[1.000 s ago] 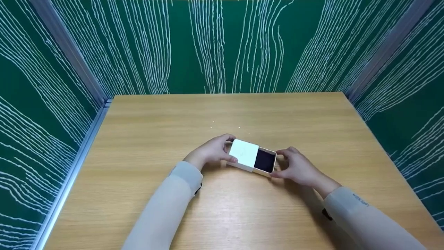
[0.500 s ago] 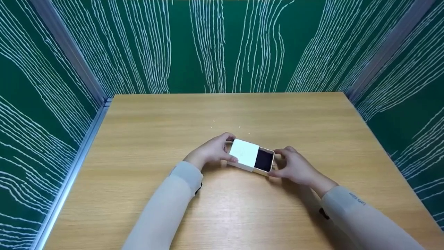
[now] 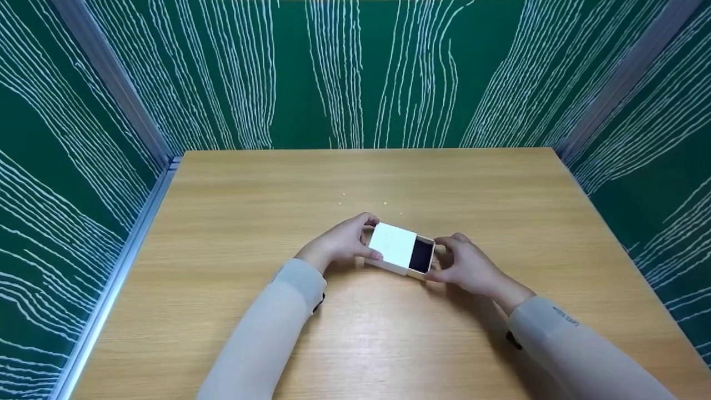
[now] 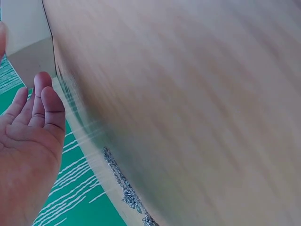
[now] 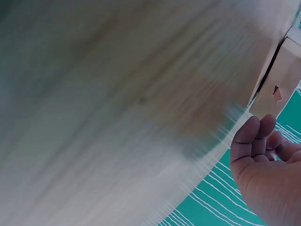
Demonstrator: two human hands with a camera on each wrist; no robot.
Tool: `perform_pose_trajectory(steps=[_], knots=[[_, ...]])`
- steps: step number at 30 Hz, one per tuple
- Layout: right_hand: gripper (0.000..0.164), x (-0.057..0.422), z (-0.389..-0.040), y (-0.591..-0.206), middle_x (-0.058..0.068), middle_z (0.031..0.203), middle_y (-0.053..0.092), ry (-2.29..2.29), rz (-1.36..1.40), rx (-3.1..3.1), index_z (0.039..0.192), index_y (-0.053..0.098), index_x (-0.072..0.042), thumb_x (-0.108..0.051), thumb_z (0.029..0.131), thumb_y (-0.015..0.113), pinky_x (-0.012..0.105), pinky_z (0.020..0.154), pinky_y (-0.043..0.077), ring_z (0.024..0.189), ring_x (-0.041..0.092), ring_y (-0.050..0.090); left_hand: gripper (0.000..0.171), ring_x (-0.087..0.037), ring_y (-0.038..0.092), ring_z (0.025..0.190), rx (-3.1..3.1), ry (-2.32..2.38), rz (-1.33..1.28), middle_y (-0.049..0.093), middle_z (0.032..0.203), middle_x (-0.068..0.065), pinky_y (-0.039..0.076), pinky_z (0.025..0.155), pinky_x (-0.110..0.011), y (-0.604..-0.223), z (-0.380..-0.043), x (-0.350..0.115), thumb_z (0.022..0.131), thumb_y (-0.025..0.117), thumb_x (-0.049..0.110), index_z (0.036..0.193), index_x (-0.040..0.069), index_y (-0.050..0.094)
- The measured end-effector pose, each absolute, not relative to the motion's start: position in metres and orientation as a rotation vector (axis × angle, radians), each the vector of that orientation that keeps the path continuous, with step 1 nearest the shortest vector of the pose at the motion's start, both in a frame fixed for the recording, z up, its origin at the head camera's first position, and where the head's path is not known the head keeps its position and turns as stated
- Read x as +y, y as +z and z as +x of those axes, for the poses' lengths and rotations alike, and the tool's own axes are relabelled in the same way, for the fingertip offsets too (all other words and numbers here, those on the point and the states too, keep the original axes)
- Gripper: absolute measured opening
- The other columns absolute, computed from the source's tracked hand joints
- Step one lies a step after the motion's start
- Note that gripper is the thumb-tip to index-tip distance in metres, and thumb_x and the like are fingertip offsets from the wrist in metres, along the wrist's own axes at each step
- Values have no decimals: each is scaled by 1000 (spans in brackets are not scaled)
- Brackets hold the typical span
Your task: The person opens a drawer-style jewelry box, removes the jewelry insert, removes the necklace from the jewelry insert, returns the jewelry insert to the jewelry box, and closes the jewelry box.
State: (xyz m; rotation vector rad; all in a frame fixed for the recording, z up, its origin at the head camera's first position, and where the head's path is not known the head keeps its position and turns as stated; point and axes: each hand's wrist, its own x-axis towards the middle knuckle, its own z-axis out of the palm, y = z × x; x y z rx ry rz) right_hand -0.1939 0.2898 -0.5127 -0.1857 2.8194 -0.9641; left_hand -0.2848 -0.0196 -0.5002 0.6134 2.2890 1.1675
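A small white sliding box lies slightly turned on the table. Its outer sleeve [image 3: 392, 244] covers the left part, and the drawer [image 3: 421, 256] with a dark inside sticks out at the right. My left hand [image 3: 341, 241] grips the sleeve's left end, thumb on the near side and fingers at the far corner. With thumb and fingers at opposite corners, my right hand [image 3: 469, 265] holds the drawer's outer end. The left wrist view catches a pale box corner [image 4: 33, 56] beyond the fingers. In the right wrist view, the drawer's end face [image 5: 273, 92] has a small notched hole.
The wooden table [image 3: 266, 189] spreads out around both hands. A few tiny white specks [image 3: 385, 203] lie beyond the box. Green walls [image 3: 289, 83] with wavy white lines enclose the back and sides, with a metal rail [image 3: 119, 266] along the left edge.
My right hand has moved left, pushing the drawer further into the sleeve, so less of the dark inside shows. My left hand has stayed in place on the sleeve.
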Motion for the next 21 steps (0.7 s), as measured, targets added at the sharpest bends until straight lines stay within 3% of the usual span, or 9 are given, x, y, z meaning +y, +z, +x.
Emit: perform_pose_trajectory(steps=[6,12,21], knots=[[101,285,-195,-512,18,133,59,-976,-171,2806,161,54,7,-44,85,100,51,107,47,117,31,54,93,-29,57,138,2281,1171,617,45,181,-9,41,133,-49,-499,-284,-20,91,98,21,169,13,46],[101,280,-199,-508,19,133,60,-986,-170,2805,161,55,7,-43,85,99,48,103,45,115,31,53,94,-30,51,156,2288,1179,619,46,180,-8,35,139,-50,-499,-287,-19,91,98,21,168,14,46],[101,277,-202,-511,23,139,63,-1004,-198,2817,158,57,9,-43,83,101,60,122,45,125,35,59,92,-29,60,142,2242,1223,617,45,180,-10,44,132,-49,-503,-286,-19,92,97,18,168,13,46]])
